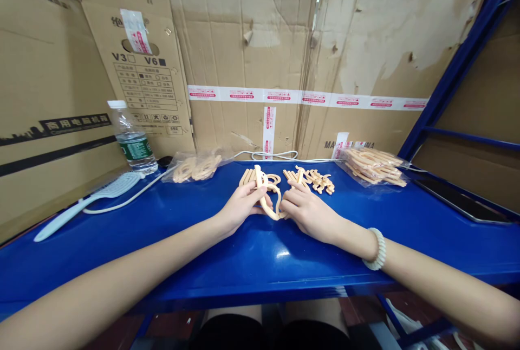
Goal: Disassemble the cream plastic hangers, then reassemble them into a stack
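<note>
Both my hands hold a pale wooden-looking piece, a curved frame with a loop inside it, a little above the blue tabletop. My left hand pinches its left bar between thumb and fingers. At its lower right end, my right hand has its fingers closed on it; the fingertips are partly hidden. A short upright piece shows above the right hand, and I cannot tell whether it is joined on. Just behind lie straight sticks, ring-like pieces and a heap of small curved pieces.
On the left are a hairbrush, a water bottle and a bag of curved pieces. A bag of long pieces and a dark phone or tablet lie right. Cardboard walls the back; a white cable runs along it.
</note>
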A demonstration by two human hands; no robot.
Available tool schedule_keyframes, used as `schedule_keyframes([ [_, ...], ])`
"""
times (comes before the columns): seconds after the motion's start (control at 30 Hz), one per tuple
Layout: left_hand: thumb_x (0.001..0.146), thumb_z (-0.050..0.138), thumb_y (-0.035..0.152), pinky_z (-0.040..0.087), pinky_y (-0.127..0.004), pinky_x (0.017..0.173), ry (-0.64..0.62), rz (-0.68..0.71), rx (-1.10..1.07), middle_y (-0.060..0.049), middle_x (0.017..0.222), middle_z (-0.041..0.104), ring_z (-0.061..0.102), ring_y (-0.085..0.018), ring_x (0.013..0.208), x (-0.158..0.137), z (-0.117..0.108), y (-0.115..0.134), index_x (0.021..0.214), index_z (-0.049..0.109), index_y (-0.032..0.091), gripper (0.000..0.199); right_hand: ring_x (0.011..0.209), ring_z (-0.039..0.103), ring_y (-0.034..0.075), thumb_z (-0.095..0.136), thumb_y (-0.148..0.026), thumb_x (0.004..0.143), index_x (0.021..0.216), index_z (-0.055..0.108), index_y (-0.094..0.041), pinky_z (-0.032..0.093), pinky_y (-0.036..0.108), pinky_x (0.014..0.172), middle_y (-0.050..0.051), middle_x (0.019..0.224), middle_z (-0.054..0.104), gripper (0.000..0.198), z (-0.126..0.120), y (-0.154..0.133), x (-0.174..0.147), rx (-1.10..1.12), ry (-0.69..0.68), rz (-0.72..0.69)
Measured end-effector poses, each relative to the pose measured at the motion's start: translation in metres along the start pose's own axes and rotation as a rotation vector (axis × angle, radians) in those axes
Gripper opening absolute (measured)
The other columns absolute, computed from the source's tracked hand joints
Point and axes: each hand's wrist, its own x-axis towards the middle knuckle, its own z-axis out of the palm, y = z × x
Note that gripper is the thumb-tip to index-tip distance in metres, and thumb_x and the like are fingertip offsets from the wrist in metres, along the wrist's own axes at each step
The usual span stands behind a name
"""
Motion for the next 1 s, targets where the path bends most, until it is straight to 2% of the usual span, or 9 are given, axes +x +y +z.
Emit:
schedule_keyframes([
  [0.27, 0.086, 0.067, 0.029, 0.058, -0.034, 0.067, 0.041, -0.011, -0.019, -0.004, 0.069, 0.067, 0.067, -0.017, 0.063, 0.000, -0.001, 0.000, 0.088, 0.061, 0.012, 0.018, 0.072, 0.052, 0.018, 0.040, -0.009, 0.094, 0.085, 0.059, -0.018, 0.039, 0.043, 0.100, 0.003, 0.076, 0.057, 0.023, 0.003, 0.001, -0.001, 0.034, -0.004, 0.025],
  [0.43, 0.090, 0.060, 0.023, 0.059, -0.035, 0.067, 0.057, -0.024, -0.014, -0.004, 0.069, 0.068, 0.069, -0.019, 0.063, -0.001, 0.000, 0.002, 0.094, 0.061, 0.012, 0.011, 0.070, 0.049, 0.017, 0.039, -0.005, 0.092, 0.082, 0.058, -0.018, 0.035, 0.041, 0.099, 0.002, 0.075, 0.057, 0.026, 0.001, 0.000, 0.000, -0.017, -0.005, 0.039],
  [0.67, 0.092, 0.057, 0.020, 0.058, -0.031, 0.063, 0.096, -0.056, -0.034, -0.005, 0.070, 0.069, 0.071, -0.019, 0.063, 0.000, 0.000, 0.003, 0.091, 0.060, 0.012, 0.008, 0.074, 0.049, 0.018, 0.037, -0.003, 0.090, 0.079, 0.057, -0.020, 0.033, 0.041, 0.099, 0.002, 0.075, 0.058, 0.028, 0.000, 0.000, -0.001, -0.092, 0.008, 0.030],
  [0.83, 0.096, 0.050, 0.019, 0.056, -0.026, 0.064, 0.185, -0.054, -0.075, -0.004, 0.068, 0.067, 0.070, -0.015, 0.063, 0.006, -0.008, 0.005, 0.087, 0.060, 0.011, 0.015, 0.075, 0.047, 0.019, 0.033, -0.005, 0.093, 0.078, 0.056, -0.020, 0.042, 0.040, 0.090, 0.004, 0.074, 0.055, 0.031, -0.006, 0.008, -0.002, -0.177, 0.155, 0.008],
  [0.9, 0.097, 0.049, 0.020, 0.057, -0.027, 0.066, 0.181, -0.039, -0.080, -0.003, 0.069, 0.067, 0.071, -0.016, 0.065, 0.005, -0.008, 0.006, 0.089, 0.059, 0.012, 0.015, 0.076, 0.049, 0.019, 0.033, -0.003, 0.092, 0.081, 0.055, -0.019, 0.044, 0.041, 0.093, 0.004, 0.074, 0.054, 0.030, -0.008, 0.014, -0.003, -0.113, 0.209, 0.028],
  [1.0, 0.096, 0.051, 0.021, 0.058, -0.031, 0.066, 0.145, -0.049, -0.081, -0.004, 0.068, 0.066, 0.071, -0.018, 0.065, 0.002, -0.004, 0.005, 0.091, 0.059, 0.012, 0.013, 0.078, 0.053, 0.018, 0.033, -0.005, 0.094, 0.086, 0.055, -0.019, 0.043, 0.047, 0.100, 0.005, 0.081, 0.056, 0.027, -0.008, 0.023, -0.005, -0.037, 0.214, 0.062],
])
